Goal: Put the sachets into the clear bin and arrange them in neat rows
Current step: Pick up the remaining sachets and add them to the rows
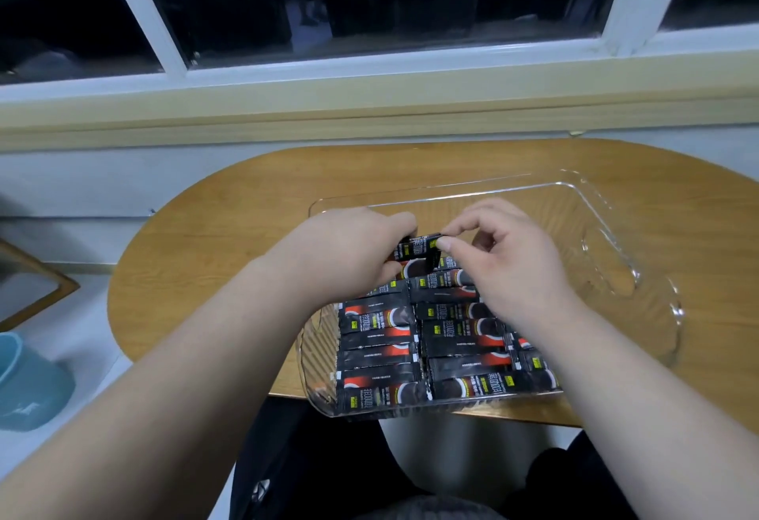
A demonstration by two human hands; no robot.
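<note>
Both hands hold one sachet (419, 247) over the bin (640, 285).
Left hand (353, 250) and right hand (509, 260) pinch its ends above rows (410, 338).

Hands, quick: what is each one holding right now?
Left hand: grips one end of a black sachet.
Right hand: pinches the same sachet's other end.

We see a wooden table (213, 232) with rounded ends across the middle of the frame. On it, right of centre, sits the clear bin (616, 256), its near end reaching the table's front edge.
</note>
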